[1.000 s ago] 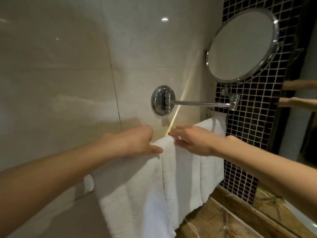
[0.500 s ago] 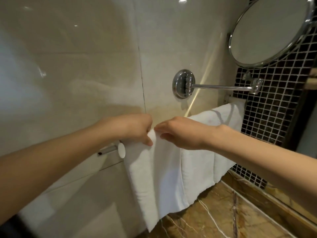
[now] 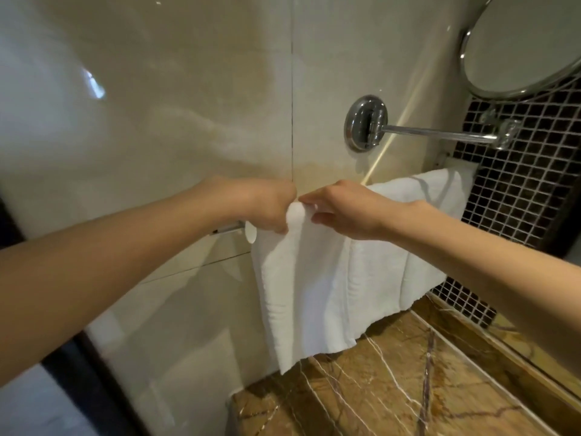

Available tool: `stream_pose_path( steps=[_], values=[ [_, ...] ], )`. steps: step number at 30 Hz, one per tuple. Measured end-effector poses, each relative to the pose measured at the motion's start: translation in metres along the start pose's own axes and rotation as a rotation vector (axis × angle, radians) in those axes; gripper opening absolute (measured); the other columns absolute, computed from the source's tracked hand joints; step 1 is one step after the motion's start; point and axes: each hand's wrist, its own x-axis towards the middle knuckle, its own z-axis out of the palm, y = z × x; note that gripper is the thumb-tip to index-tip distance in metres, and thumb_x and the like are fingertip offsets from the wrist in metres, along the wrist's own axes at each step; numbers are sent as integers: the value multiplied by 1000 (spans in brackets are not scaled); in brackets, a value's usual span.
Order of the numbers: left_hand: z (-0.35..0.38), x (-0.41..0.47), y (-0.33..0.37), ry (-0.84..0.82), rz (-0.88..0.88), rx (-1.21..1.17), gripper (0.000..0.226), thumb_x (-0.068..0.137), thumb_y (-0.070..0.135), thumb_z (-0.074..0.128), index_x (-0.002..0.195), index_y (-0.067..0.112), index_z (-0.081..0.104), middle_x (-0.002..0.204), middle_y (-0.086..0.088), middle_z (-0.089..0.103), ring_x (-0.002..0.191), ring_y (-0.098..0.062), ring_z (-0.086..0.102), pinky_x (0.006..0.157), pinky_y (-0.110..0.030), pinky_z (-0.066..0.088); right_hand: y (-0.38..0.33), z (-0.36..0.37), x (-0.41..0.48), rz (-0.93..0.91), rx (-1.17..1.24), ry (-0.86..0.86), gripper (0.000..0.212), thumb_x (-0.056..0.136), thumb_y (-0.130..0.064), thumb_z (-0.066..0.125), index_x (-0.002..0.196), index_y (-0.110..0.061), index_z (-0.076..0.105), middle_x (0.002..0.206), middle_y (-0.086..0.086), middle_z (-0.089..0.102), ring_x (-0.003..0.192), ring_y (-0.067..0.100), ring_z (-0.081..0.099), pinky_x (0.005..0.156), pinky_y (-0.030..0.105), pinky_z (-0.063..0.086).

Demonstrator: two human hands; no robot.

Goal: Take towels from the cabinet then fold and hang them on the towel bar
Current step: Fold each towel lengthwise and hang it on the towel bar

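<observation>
**Status.** The towel [image 3: 314,294] is draped over the towel bar [image 3: 229,228], which is fixed to the far wall. It hangs down toward the marble counter [image 3: 393,388]. Whether one towel or several are on the bar cannot be determined.

**Grip.** The top fold is gripped by the left hand [image 3: 270,206], its fingers curled over it just right of the bar's left end. Touching it on the right, a raised bunch of cloth is pinched by the right hand [image 3: 349,212].

**Progress.** Fetching, folding and hanging are judged complete for this towel; only straightening and release are judged to remain. The cabinet is not in view.

**Markings.** No brand, label or writing can be read on the towel, the round mirror [image 3: 528,48] or its wall mount [image 3: 366,122].
</observation>
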Motion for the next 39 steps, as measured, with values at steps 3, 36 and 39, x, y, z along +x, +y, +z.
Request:
stream_pose_path(
  steps=[3, 36, 39],
  values=[
    [-1, -9, 2, 95, 9, -45, 24, 86, 27, 63, 75, 11, 49, 70, -3, 50, 70, -25, 50, 55, -30, 37, -7, -6, 2, 19, -16, -56, 35, 92, -24, 58, 127, -19, 55, 122, 7, 63, 112, 28, 56, 93, 39, 45],
    [354, -24, 20, 349, -279, -1156, 43, 82, 10, 71, 122, 10, 56, 132, -18, 50, 119, -30, 51, 99, -23, 42, -50, 17, -8, 93, 54, 139, 55, 91, -2, 48, 142, -23, 43, 139, 5, 53, 129, 27, 47, 104, 36, 37],
    [360, -21, 18, 318, -277, -1184, 30, 87, 17, 66, 108, -5, 67, 117, -12, 62, 109, -25, 58, 90, -15, 46, -49, 17, -9, 91, 41, 134, 56, 90, -3, 48, 142, -23, 43, 140, 3, 52, 129, 26, 46, 104, 34, 35]
  ],
)
